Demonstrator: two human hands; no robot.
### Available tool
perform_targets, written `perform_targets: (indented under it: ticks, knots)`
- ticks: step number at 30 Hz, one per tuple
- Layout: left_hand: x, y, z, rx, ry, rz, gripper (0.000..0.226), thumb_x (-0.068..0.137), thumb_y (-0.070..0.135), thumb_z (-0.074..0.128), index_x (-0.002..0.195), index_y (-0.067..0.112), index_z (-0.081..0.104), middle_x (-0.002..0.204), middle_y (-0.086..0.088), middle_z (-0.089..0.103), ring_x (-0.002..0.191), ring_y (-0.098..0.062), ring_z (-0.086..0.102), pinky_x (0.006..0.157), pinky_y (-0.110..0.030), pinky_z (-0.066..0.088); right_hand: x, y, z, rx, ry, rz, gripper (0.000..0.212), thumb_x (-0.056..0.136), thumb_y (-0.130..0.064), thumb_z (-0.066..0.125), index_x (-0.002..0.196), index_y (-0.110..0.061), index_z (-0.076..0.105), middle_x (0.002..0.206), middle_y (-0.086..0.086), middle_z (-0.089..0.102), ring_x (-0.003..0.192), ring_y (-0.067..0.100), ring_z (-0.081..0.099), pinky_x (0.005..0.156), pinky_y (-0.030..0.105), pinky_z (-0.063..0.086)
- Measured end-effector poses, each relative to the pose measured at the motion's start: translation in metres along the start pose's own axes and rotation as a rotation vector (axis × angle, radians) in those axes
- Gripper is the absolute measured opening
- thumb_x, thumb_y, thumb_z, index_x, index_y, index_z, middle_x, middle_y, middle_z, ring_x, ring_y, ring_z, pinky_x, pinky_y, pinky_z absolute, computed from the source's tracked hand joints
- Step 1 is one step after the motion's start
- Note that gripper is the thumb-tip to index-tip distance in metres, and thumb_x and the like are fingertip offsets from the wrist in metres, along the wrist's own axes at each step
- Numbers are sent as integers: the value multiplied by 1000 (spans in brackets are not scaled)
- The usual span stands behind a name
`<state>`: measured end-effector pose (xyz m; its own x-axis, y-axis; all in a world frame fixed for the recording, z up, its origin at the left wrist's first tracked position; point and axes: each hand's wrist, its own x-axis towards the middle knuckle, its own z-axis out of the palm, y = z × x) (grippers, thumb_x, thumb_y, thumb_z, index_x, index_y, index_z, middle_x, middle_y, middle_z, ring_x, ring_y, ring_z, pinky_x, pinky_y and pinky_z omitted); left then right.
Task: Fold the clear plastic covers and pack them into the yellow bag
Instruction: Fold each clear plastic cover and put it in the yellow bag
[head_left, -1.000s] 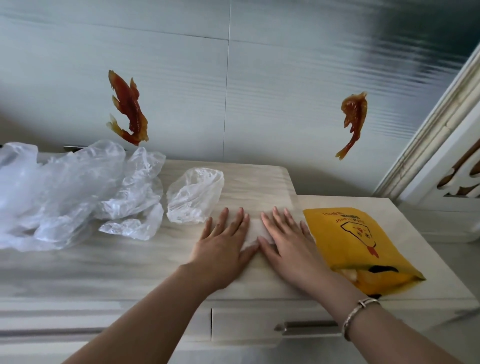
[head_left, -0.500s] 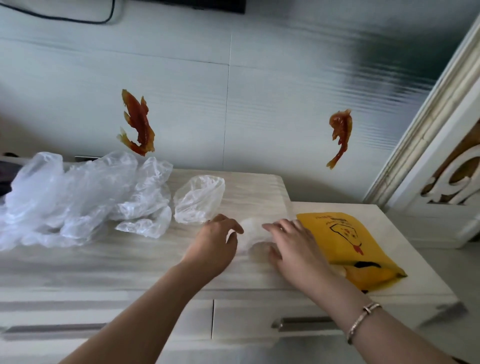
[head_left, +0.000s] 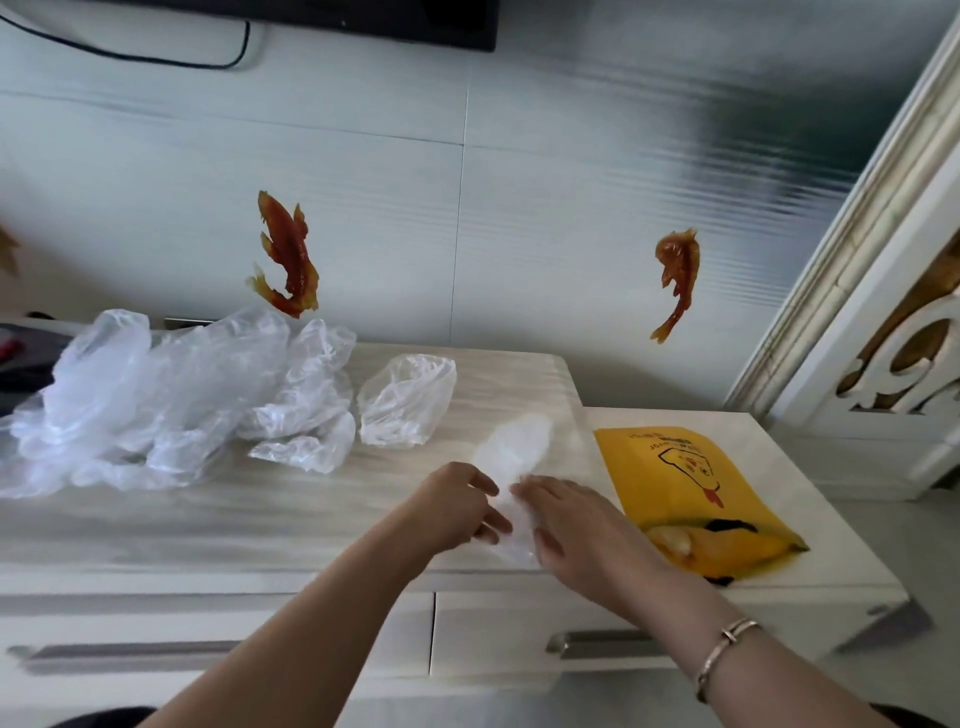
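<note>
Indoors | pale wood-grain cabinet top (head_left: 260, 519) | grey panelled wall (head_left: 519, 208) | fish decals (head_left: 285, 260)

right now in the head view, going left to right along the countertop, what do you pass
pile of crumpled clear covers → small separate clear cover → left hand → folded cover held between the hands → right hand → yellow bag

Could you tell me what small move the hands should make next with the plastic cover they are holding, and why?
Probably fold the far end back toward the hands. The left hand and right hand pinch only the near end of the plastic cover, which lies stretched out long on the cabinet top. It looks too long to pack neatly into the yellow bag lying just to the right.
</note>
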<state>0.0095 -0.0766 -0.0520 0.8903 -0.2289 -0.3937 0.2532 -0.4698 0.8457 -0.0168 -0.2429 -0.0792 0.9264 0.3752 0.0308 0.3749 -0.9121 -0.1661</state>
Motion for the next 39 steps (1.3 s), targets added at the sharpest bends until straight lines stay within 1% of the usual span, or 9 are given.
perform_targets:
  ticks: [3, 7, 14, 21, 24, 27, 30, 35, 39]
  knots:
    - [8, -5, -4, 144, 202, 203, 43, 79, -11, 38, 108, 10, 62, 101, -4, 67, 72, -10, 54, 52, -10, 39, 2, 5, 1, 18, 44, -45, 48, 98, -24, 42, 146, -26, 36, 152, -8, 36, 140, 6, 31, 112, 17, 16]
    - [16, -17, -5, 481, 146, 351, 55, 73, -5, 45, 113, 28, 61, 104, 16, 50, 102, -14, 43, 90, -23, 39, 7, 9, -1, 47, 88, -52, 43, 95, -29, 51, 138, -26, 49, 144, -9, 48, 132, 7, 42, 109, 17, 25]
    - [29, -23, -5, 628, 168, 363, 40, 73, 28, 71, 112, 31, 59, 99, 15, 42, 101, -15, 41, 89, -26, 35, 16, 20, -6, 385, 92, 130, 28, 96, -27, 52, 122, -32, 62, 118, -11, 65, 107, 5, 58, 91, 28, 48]
    - [38, -26, 1, 499, 307, 384, 18, 91, 34, 56, 93, 22, 69, 98, 4, 59, 100, -22, 48, 84, -29, 35, 23, 20, -10, 553, -29, 192, 31, 84, -29, 62, 113, -37, 54, 110, -18, 59, 100, -3, 54, 82, 19, 47]
    - [42, -25, 3, 471, 317, 369, 18, 90, 36, 57, 92, 23, 69, 99, 4, 60, 99, -21, 48, 84, -29, 35, 35, 18, -1, 567, 106, 250, 25, 90, -42, 59, 104, -22, 62, 101, -10, 58, 93, 3, 55, 70, 11, 40]
    - [45, -24, 5, 419, 325, 319, 18, 89, 35, 58, 82, 23, 68, 91, 5, 63, 96, -23, 53, 84, -31, 40, 47, 22, 11, 492, 203, 333, 33, 96, -36, 53, 83, -8, 65, 84, 1, 55, 82, 19, 55, 66, 20, 42]
    - [49, -23, 4, 301, 331, 239, 25, 89, 33, 60, 68, 20, 68, 65, 6, 57, 82, -23, 58, 74, -31, 46, 58, 24, 19, 381, 212, 364, 36, 95, -40, 52, 74, -12, 60, 80, -2, 50, 86, 23, 50, 74, 36, 45]
    - [52, -21, 0, 272, 374, 122, 36, 88, 34, 62, 53, 24, 61, 53, 6, 48, 63, -18, 49, 63, -26, 36, 62, 20, 26, 251, 356, 346, 26, 89, -41, 59, 88, -21, 42, 89, -5, 46, 87, 15, 40, 73, 29, 34]
    - [53, -18, -1, 260, 393, 83, 33, 86, 31, 62, 55, 18, 62, 55, 4, 52, 69, -24, 57, 62, -25, 39, 65, 17, 22, 226, 491, 168, 26, 84, -16, 64, 84, -19, 38, 82, -7, 42, 77, 13, 38, 66, 26, 31]
